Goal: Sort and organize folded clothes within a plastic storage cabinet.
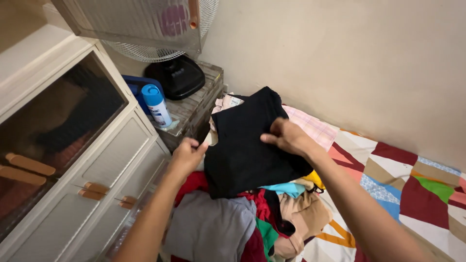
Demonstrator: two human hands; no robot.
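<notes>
Head view shows a black garment [247,140] held up above the heap of mixed clothes [233,223] on the bed, both hands closed on it: left hand [187,156] pinching its left edge, right hand [286,137] gripping its upper middle. Left of the garment stand a white cabinet [97,160], a blue-capped spray can [156,104] and a fan [165,48]; right of it lies a patchwork quilt [403,189].

Illumination is warm, soft and moderately dim, without hard shadows. The black garment [247,140] shows almost no fold detail. Wide-angle distortion bends the cabinet [73,160] at frame left. Focus is adequate; the lower corners appear slightly soft.
</notes>
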